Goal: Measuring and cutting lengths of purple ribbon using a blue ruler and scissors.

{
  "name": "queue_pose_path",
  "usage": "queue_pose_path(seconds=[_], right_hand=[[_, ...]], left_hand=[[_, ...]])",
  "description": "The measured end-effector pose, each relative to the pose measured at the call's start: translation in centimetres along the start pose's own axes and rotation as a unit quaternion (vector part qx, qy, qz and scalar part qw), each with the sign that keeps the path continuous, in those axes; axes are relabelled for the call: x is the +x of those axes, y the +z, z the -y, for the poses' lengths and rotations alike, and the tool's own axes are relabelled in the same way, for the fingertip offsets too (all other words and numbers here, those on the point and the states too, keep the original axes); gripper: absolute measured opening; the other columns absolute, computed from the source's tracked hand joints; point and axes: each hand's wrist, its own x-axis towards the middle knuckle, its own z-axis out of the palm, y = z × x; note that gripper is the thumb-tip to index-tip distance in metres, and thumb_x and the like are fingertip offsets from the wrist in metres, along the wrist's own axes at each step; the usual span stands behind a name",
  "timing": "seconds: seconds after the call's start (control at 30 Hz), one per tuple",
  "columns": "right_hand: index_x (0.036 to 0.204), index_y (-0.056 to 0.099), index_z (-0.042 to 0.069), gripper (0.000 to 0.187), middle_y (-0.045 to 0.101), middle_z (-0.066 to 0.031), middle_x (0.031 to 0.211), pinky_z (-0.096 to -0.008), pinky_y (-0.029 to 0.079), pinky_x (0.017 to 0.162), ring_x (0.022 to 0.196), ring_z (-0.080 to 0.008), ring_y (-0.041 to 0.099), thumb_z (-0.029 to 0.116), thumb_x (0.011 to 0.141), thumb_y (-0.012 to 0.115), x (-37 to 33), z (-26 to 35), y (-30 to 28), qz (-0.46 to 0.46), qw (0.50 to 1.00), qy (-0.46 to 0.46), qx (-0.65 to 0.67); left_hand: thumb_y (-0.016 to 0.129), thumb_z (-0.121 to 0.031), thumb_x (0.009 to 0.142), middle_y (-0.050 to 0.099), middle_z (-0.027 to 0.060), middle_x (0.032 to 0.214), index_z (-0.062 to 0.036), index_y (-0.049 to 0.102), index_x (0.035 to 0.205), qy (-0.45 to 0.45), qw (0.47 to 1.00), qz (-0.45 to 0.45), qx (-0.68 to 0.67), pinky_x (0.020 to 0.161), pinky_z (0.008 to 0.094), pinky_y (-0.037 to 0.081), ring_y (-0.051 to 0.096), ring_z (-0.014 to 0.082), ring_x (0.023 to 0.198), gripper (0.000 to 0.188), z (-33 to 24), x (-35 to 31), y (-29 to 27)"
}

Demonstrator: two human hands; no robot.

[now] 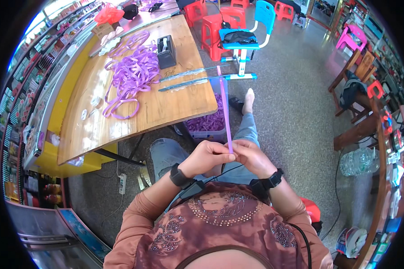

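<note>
My left hand (207,158) and my right hand (252,158) meet in front of my lap. Both are closed, thumbs and fingertips pinching the near end of a purple ribbon (225,110). From there the ribbon stretches away from me to two thin rods (184,83) that lie taped on the wooden table (191,101) and jut past its right edge. How the ribbon goes round the rod ends is too small to tell. A tangled heap of purple ribbon loops (132,69) lies on the table, beside a black tape dispenser (166,51).
Under the table's corner stands a clear tub (206,134) of purple pieces, close to my legs. A blue chair (240,38) and red stools (213,33) are beyond. To the right are a wooden chair (359,67) and a large plastic bottle (359,161). Shelves line the left.
</note>
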Motion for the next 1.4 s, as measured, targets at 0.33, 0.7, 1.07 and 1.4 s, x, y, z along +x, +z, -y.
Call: queue_pose_path(seconds=[0.33, 0.7, 1.07, 1.4], right_hand=[[0.102, 0.066, 0.003, 0.024, 0.065, -0.0018, 0.088, -0.0243, 0.049, 0.072, 0.077, -0.0099, 0.06, 0.025, 0.095, 0.06, 0.6, 0.6, 0.9, -0.036, 0.989, -0.018, -0.142], [0.096, 0.067, 0.006, 0.017, 0.061, 0.002, 0.074, -0.02, 0.043, 0.056, 0.063, -0.0058, 0.054, 0.022, 0.094, 0.062, 7.6, 4.2, -0.4, -0.09, 0.988, -0.066, -0.103], [0.092, 0.068, 0.005, 0.016, 0.063, 0.0021, 0.075, -0.0214, 0.041, 0.052, 0.061, -0.0064, 0.054, 0.018, 0.093, 0.059, 16.5, 6.4, -1.8, -0.139, 0.974, -0.133, -0.123], [0.102, 0.07, 0.005, 0.015, 0.064, 0.0021, 0.073, -0.0205, 0.04, 0.048, 0.056, -0.0061, 0.054, 0.011, 0.093, 0.06, 20.6, 8.1, -2.4, -0.145, 0.962, -0.205, -0.106]], left_hand=[[0.072, -0.012, 0.088, 0.071, 0.0013, 0.086, 0.0, 0.074, 0.095, 0.02, 1.0, -0.009, 0.001, 0.07, 0.0224, 0.048, 0.058, 0.0048, 0.078, 0.014, 0.9, -0.1, -0.1], [0.074, -0.011, 0.086, 0.072, 0.0036, 0.086, 0.0021, 0.073, 0.089, -0.027, 0.997, -0.006, 0.067, 0.073, 0.0235, 0.05, 0.062, 0.0066, 0.08, 0.014, 1.3, 0.7, 0.0], [0.076, -0.012, 0.082, 0.067, 0.0096, 0.073, -0.0002, 0.073, 0.09, 0.132, 0.972, -0.021, 0.196, 0.057, 0.0288, 0.05, 0.063, 0.0151, 0.063, 0.015, 0.5, 0.8, 0.6], [0.077, -0.012, 0.078, 0.064, 0.0113, 0.071, -0.0041, 0.074, 0.091, 0.262, 0.923, -0.025, 0.282, 0.06, 0.035, 0.05, 0.062, 0.0256, 0.065, 0.015, -1.0, 0.9, 0.4]])
